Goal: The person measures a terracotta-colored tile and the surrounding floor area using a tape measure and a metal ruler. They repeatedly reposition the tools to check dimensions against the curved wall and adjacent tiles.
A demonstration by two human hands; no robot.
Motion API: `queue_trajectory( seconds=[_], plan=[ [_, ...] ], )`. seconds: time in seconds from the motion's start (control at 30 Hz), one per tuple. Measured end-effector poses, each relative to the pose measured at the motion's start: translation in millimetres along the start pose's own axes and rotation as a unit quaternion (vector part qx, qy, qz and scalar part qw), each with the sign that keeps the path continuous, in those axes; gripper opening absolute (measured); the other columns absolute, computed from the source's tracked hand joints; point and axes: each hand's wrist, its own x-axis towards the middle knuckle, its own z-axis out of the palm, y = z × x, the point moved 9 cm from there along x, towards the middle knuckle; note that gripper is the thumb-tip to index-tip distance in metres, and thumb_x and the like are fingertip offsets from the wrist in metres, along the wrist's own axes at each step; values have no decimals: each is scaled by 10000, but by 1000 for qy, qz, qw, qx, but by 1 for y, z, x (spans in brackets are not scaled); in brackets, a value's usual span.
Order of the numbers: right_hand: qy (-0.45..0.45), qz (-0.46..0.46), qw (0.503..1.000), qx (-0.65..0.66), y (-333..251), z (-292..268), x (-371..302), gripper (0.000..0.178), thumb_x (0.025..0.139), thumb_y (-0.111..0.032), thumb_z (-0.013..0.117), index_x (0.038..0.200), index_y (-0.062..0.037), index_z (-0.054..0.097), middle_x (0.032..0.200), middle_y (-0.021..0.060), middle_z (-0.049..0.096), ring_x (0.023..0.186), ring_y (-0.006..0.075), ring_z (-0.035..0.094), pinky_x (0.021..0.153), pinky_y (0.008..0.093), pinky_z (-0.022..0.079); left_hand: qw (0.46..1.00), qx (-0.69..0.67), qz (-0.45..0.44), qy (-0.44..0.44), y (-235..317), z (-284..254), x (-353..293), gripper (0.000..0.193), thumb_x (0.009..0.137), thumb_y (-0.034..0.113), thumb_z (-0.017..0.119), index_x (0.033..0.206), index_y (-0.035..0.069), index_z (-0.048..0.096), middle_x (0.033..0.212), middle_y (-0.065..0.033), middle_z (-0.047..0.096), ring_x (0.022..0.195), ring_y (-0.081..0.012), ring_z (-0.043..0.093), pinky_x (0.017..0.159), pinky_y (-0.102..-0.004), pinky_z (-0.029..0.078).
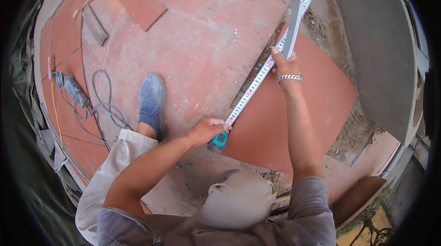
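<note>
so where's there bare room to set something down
The pink floor between the blue shoe and the tape measure, a few pebbles aside; also the big tile right of the right forearm. Crowded: along the tape measure, with the left hand, right hand and metal bar; and far left, around the corded grinder.

Floored in dusty pale-red paving [197, 30], bounded right by a smooth grey wall [374, 44], edged left by crumpled dark-green sheeting [32, 168].
</note>
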Motion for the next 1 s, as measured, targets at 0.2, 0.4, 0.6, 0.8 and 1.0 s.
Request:
queue_trajectory(
  seconds=[0.2,0.4,0.6,0.8,1.0],
  plan=[
    [-5,15,999,-44,-1,9,22,331,886,-278,765,1029,-9,634,832,41,681,669,106,624,549,240,506,992,-78,-3,103,-7,-15,9,352,948,264,681,1132,-36,707,961,-41,714,851,-82,619,786,-249,500],
    [4,7,999,-31,-7,5,46,315,883,-276,770,1012,-24,631,818,24,674,655,97,611,565,242,505,979,-136,16,149,-18,-7,5,331,930,238,708,1105,-43,709,931,-34,709,787,-88,626,697,-240,511],
    [-16,-3,999,-29,3,9,44,374,859,-307,780,1009,5,637,791,50,662,644,123,608,586,275,515,970,23,13,242,-17,-17,-4,310,927,284,694,998,-15,737,787,-61,697,718,-106,621,651,-282,495],
    [-35,-21,998,-46,2,13,42,397,854,-300,782,1027,28,642,758,68,657,645,137,615,600,296,530,936,204,22,287,2,-18,-11,361,913,389,640,942,45,744,810,-196,686,771,-329,673,732,-413,513],
    [-28,-11,998,-54,3,13,43,396,853,-288,784,1032,36,642,762,68,657,639,136,615,592,286,530,935,221,-7,277,6,-15,-11,337,916,386,611,963,82,747,887,-218,701,881,-403,676,814,-479,515]
  ],
)
